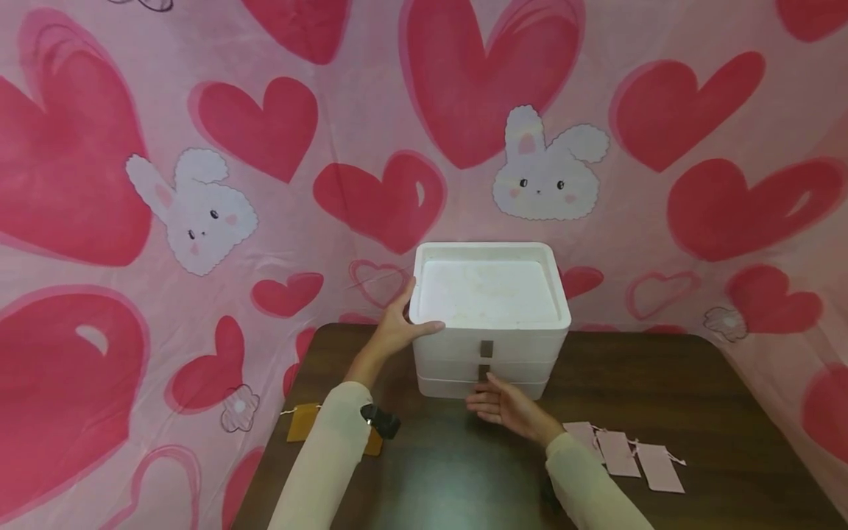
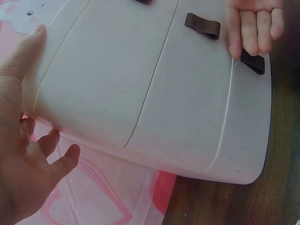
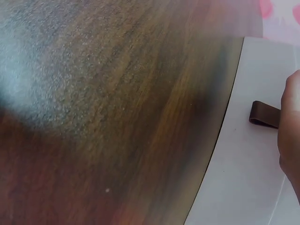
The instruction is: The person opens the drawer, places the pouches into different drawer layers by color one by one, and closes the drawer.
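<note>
A white drawer box (image 1: 490, 291) with stacked drawers and a recessed top stands on the table. Brown pull tabs (image 2: 202, 26) line its front. My left hand (image 1: 400, 324) touches the box's left front corner, with its thumb along the top edge and the other fingers spread by the left side. In front of the lower drawers is my right hand (image 1: 506, 405), its fingers extended and loosely together. In the left wrist view those fingertips lie right at the lowest pull tab (image 2: 253, 62). The right wrist view catches only part of the right hand (image 3: 291, 136) beside a tab.
Several pale pink drawstring pouches (image 1: 619, 453) lie on the dark wooden table (image 1: 702, 397) at the right. At the left, a mustard-yellow pouch (image 1: 302, 422) is partly hidden by the left sleeve. A pink cloth (image 1: 371, 88) with hearts and rabbits hangs behind.
</note>
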Action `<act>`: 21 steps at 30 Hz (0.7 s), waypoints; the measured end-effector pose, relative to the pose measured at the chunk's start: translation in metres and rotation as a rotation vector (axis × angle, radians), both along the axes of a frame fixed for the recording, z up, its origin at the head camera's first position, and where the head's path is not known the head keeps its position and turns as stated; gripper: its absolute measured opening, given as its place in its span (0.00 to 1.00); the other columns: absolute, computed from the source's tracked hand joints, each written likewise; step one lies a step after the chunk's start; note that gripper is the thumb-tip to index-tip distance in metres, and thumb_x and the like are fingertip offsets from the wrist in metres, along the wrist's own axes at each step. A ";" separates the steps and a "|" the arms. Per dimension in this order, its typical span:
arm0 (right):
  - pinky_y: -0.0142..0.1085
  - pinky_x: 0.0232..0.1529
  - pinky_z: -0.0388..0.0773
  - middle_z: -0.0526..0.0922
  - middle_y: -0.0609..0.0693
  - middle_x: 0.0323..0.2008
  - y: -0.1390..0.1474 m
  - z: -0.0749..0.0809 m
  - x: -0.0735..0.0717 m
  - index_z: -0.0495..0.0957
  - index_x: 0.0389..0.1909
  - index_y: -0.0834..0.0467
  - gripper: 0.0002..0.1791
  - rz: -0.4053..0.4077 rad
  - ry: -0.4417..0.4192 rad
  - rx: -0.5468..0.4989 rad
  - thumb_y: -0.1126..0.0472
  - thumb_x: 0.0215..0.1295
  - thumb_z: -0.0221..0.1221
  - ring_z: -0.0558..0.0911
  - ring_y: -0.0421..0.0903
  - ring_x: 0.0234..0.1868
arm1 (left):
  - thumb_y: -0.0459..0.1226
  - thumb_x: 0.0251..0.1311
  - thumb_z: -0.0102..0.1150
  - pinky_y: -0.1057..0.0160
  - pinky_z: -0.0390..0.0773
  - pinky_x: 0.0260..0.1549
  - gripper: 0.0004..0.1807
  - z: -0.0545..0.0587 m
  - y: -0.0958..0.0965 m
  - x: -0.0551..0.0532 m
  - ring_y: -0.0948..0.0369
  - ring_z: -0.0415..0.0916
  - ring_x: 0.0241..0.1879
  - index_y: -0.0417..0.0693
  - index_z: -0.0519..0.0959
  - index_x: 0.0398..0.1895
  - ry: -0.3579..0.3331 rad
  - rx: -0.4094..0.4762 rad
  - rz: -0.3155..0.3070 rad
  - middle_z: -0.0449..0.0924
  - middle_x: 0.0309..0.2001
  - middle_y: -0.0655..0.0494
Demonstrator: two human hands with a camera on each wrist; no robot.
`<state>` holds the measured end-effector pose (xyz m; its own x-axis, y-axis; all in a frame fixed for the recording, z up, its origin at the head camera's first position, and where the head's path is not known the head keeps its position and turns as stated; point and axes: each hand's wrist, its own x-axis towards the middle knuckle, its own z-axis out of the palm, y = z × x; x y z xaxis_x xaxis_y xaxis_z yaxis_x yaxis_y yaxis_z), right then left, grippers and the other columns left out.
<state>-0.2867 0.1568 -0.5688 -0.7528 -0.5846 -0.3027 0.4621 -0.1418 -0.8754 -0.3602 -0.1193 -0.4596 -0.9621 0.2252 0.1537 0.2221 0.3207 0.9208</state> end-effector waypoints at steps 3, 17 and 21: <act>0.41 0.69 0.77 0.82 0.58 0.62 0.001 -0.002 -0.002 0.48 0.76 0.75 0.43 -0.032 -0.027 -0.021 0.40 0.82 0.38 0.86 0.42 0.54 | 0.46 0.48 0.80 0.48 0.66 0.74 0.63 -0.001 0.001 0.000 0.52 0.63 0.75 0.56 0.47 0.83 -0.013 0.002 -0.001 0.55 0.81 0.52; 0.44 0.70 0.73 0.89 0.49 0.50 -0.005 -0.005 -0.007 0.67 0.65 0.68 0.29 -0.126 -0.057 -0.111 0.46 0.81 0.45 0.88 0.40 0.51 | 0.45 0.51 0.79 0.47 0.69 0.73 0.62 0.000 0.002 0.000 0.50 0.66 0.72 0.55 0.47 0.83 -0.001 -0.016 0.018 0.57 0.80 0.50; 0.38 0.63 0.80 0.90 0.46 0.46 -0.007 -0.005 -0.006 0.76 0.56 0.62 0.22 -0.154 -0.037 -0.087 0.48 0.81 0.48 0.88 0.39 0.49 | 0.46 0.51 0.79 0.47 0.68 0.73 0.62 0.001 0.002 0.001 0.50 0.66 0.71 0.56 0.47 0.83 -0.004 -0.020 0.020 0.57 0.80 0.50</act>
<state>-0.2924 0.1497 -0.5740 -0.8248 -0.4883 -0.2849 0.4605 -0.2877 -0.8397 -0.3594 -0.1171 -0.4590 -0.9669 0.2094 0.1457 0.2123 0.3437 0.9148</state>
